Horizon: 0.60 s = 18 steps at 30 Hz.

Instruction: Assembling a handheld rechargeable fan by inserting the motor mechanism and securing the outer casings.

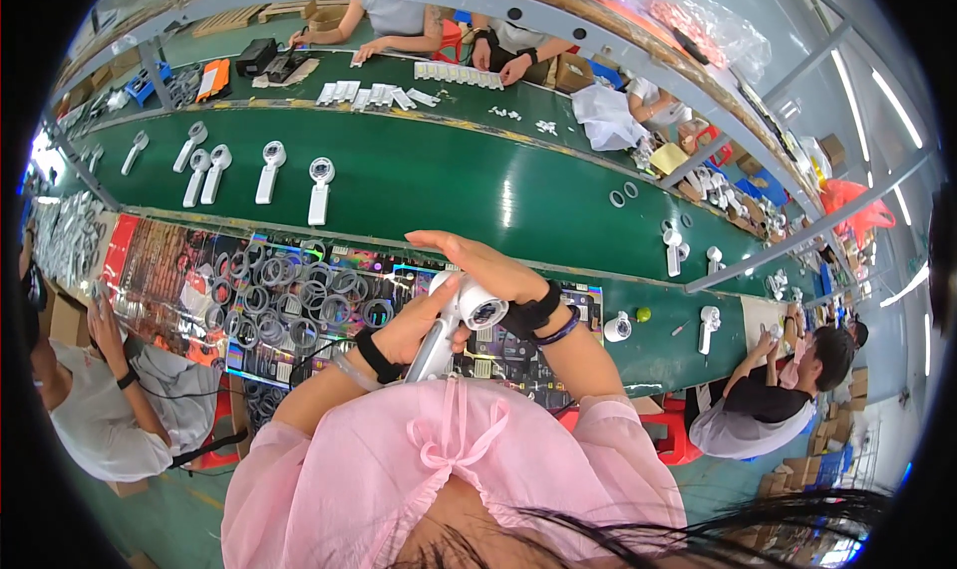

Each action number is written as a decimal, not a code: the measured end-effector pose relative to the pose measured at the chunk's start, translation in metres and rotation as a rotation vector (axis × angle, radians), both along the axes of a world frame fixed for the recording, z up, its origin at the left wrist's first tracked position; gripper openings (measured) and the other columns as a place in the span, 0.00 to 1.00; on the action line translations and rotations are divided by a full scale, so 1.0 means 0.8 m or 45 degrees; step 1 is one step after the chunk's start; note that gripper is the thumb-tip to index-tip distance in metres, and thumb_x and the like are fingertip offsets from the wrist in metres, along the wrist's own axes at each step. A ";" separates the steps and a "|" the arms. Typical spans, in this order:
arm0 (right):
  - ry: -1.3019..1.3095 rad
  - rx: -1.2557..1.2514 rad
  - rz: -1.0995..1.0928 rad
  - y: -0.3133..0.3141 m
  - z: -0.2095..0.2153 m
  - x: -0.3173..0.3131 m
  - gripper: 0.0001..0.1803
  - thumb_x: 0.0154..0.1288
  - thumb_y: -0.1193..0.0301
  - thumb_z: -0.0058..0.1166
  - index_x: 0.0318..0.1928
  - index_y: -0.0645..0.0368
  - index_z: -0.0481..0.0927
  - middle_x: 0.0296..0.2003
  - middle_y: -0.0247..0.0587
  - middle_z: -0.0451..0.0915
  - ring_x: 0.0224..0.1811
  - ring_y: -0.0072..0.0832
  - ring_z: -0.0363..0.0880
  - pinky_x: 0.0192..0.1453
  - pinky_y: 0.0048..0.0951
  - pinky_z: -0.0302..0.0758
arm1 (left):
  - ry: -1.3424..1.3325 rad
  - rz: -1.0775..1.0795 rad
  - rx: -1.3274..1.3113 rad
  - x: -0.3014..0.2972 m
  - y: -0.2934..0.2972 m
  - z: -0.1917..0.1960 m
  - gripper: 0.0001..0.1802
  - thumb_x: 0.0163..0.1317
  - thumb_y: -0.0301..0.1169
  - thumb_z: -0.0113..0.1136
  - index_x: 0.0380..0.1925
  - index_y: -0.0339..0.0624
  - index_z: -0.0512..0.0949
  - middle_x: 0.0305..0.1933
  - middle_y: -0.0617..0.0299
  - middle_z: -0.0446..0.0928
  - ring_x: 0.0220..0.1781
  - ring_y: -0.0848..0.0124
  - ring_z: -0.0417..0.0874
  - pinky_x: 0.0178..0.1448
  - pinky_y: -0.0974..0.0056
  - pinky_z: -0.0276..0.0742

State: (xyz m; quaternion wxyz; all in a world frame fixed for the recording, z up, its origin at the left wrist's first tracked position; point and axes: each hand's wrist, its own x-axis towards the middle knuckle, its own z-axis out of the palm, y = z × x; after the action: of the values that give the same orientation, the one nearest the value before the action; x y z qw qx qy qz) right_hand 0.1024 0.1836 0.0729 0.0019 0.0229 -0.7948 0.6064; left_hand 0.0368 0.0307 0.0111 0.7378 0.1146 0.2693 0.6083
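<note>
A white handheld fan (435, 350) is upright but tilted in front of my chest, its round head turned to the right. My left hand (407, 328) is wrapped round it just below the head. Over the top of the fan head lies my right hand (490, 272), palm down, fingers stretched out to the left. Part of the head is hidden under that palm. Black bands circle both my wrists. Left of my hands, many grey rings (317, 292) are spread over printed sheets (164, 280) on the bench.
Beyond the bench runs a green conveyor belt (419, 205) carrying several white handheld fans (319, 192). Right of me stand another fan (709, 330), a white fan part (618, 327) and a small green round thing (643, 314). Co-workers sit at both sides and opposite. A metal shelf beam (459, 8) crosses overhead.
</note>
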 end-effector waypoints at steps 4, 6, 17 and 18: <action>-0.022 0.111 -0.512 0.000 -0.018 -0.010 0.26 0.76 0.56 0.40 0.53 0.70 0.76 0.47 0.49 0.81 0.54 0.32 0.78 0.58 0.31 0.73 | -0.279 0.087 -0.076 0.005 -0.005 -0.001 0.26 0.66 0.60 0.49 0.43 0.49 0.74 0.26 0.64 0.73 0.21 0.74 0.70 0.27 0.67 0.71; -0.032 0.035 -0.605 -0.012 -0.002 -0.003 0.25 0.76 0.57 0.41 0.51 0.70 0.77 0.45 0.49 0.81 0.52 0.30 0.78 0.56 0.31 0.74 | -0.332 0.128 -0.070 0.005 -0.006 -0.008 0.24 0.66 0.59 0.50 0.43 0.50 0.74 0.27 0.65 0.74 0.21 0.73 0.71 0.27 0.67 0.72; -0.155 -0.065 -0.269 -0.010 -0.034 0.031 0.28 0.78 0.54 0.33 0.57 0.63 0.77 0.47 0.45 0.81 0.49 0.32 0.78 0.55 0.30 0.72 | -0.021 0.182 -0.292 0.013 -0.007 0.004 0.32 0.61 0.68 0.45 0.42 0.52 0.73 0.26 0.61 0.76 0.20 0.71 0.78 0.22 0.67 0.77; -0.066 -0.120 -0.226 -0.010 -0.040 0.027 0.28 0.78 0.54 0.32 0.58 0.64 0.75 0.50 0.47 0.80 0.52 0.32 0.77 0.59 0.30 0.70 | -0.011 0.188 -0.264 0.013 -0.008 0.002 0.31 0.62 0.68 0.43 0.41 0.52 0.73 0.26 0.61 0.76 0.20 0.71 0.78 0.21 0.67 0.77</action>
State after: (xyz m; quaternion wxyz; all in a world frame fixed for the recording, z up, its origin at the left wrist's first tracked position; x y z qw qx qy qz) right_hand 0.1241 0.1760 0.0413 0.0363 -0.0634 -0.7641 0.6410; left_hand 0.0476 0.0241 0.0130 0.6999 0.0150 0.3353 0.6305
